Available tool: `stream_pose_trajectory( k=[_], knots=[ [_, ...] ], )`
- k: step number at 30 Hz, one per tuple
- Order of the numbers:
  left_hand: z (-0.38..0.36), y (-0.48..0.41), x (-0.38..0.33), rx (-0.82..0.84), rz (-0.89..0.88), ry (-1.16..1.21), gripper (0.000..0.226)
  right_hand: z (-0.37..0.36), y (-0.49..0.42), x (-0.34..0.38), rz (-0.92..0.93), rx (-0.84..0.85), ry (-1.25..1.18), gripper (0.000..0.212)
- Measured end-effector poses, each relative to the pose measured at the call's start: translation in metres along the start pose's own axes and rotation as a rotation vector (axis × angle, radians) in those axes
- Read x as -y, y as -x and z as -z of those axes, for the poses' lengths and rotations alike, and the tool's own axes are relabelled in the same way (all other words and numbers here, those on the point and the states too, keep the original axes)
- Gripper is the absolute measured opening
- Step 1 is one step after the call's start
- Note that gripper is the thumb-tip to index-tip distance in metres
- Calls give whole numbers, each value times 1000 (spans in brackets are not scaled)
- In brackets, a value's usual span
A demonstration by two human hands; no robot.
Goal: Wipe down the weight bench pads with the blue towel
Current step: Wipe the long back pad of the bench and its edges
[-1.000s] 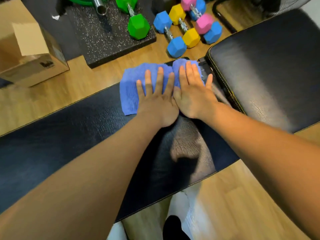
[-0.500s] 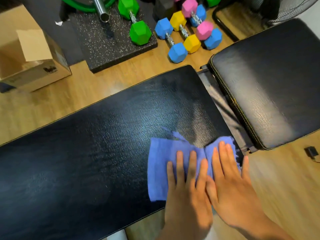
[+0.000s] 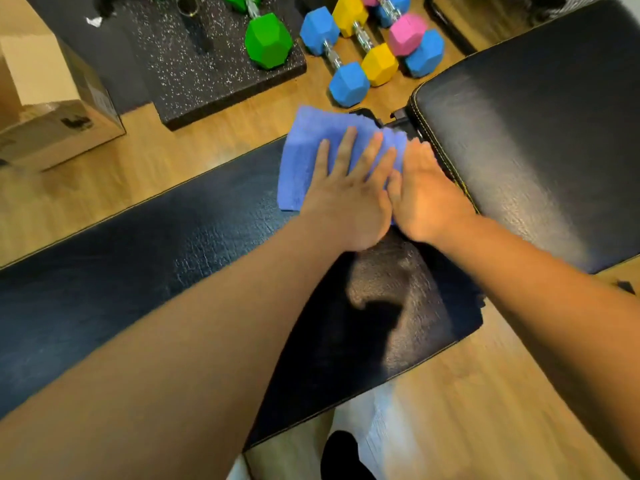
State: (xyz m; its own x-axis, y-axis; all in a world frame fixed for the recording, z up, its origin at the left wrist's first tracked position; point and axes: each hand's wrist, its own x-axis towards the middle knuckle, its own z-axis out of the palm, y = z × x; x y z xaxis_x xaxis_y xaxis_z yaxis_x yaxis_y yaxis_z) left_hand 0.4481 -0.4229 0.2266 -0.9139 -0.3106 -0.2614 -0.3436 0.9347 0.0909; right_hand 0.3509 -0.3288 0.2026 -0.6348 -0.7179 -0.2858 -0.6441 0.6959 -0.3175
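The blue towel [image 3: 311,150] is shown spread flat at the far corner of the long bench pad [image 3: 173,251], its far edge overhanging that pad's rim beside the gap to the second pad [image 3: 540,133]. It is pressed down by the left hand [image 3: 346,202] and the right hand [image 3: 426,195], set side by side and touching — each grip is open, fingers extended, with nothing clasped; the cloth is held by palm pressure alone. The step in hand is judged to be a wiping stroke at its far limit on the long pad. The next move is expected to call for a return draw toward the body under even pressure, then a shift across the gap to the second pad, which appears not yet reached. One container is seen — a cardboard box [image 3: 52,109] on the wooden floor [image 3: 207,157] at upper left; its contents cannot be told. Coloured dumbbells [image 3: 349,60] lie beyond the pads.
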Motion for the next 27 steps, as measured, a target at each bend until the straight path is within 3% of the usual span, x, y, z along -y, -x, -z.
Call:
stream_pose_trajectory(
  k=[2, 5, 10, 17, 27],
  knots=[
    [4, -15, 3, 1, 23, -4, 56, 7, -10, 2, 58, -103, -38, 58],
    [3, -16, 2, 30, 30, 7, 56, 13, -3, 8, 135, -185, -102, 51],
    [7, -14, -8, 78, 86, 46, 58, 8, 11, 10, -3, -214, -364, 47],
    [-12, 14, -38, 36, 63, -33, 65, 1, 58, -13, -41, -152, -347, 42],
    [-27, 79, -88, 29, -12, 56, 60, -21, 138, -24, -128, -216, -332, 41]
  ],
)
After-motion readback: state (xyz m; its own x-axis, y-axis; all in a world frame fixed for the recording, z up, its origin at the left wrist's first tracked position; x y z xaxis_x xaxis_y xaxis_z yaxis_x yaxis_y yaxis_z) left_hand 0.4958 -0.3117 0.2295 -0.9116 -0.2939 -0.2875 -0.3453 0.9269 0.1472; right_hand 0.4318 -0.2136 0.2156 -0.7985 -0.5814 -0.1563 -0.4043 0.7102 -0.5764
